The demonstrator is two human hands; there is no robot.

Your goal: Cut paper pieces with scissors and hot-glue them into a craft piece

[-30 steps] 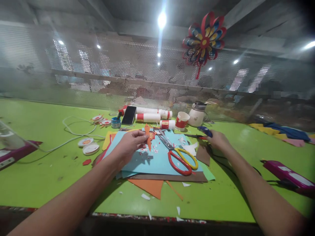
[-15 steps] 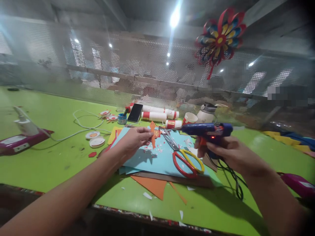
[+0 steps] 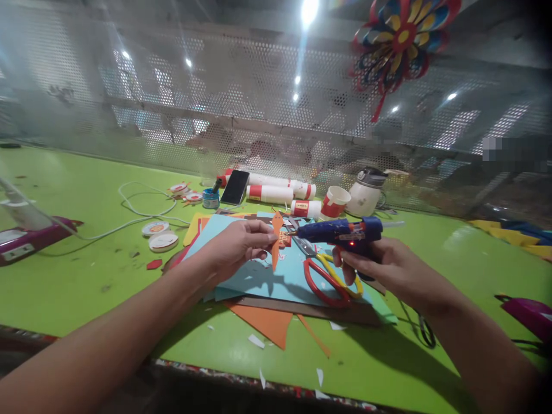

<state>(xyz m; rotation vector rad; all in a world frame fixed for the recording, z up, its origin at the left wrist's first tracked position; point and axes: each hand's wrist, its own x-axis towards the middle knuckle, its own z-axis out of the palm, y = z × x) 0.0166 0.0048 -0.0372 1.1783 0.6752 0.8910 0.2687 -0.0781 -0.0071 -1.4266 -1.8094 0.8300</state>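
Note:
Between the thumb and fingers of my left hand (image 3: 237,247) I pinch a narrow orange paper cutout (image 3: 277,244), held upright over the paper stack. My right hand (image 3: 383,264) is wrapped round the handle of a blue hot glue gun (image 3: 336,231) with its red light lit. The gun's nozzle points left, close to the cutout; whether they touch I cannot tell. Scissors (image 3: 323,280) with one red and one yellow handle lie below the gun. Under both hands is light blue paper (image 3: 241,287), with paper scraps on it.
Behind stand a phone (image 3: 235,187), a blue jar (image 3: 211,198), white-and-red paper rolls (image 3: 269,194), a paper cup (image 3: 336,201) and a white bottle (image 3: 365,192). White discs (image 3: 163,241) lie left, near a cable and a power strip (image 3: 34,244). Orange paper (image 3: 263,322) pokes out in front.
The glue gun has moved left, so its nozzle is now near the orange cutout. My left hand still pinches the cutout. The whole view has shifted slightly.

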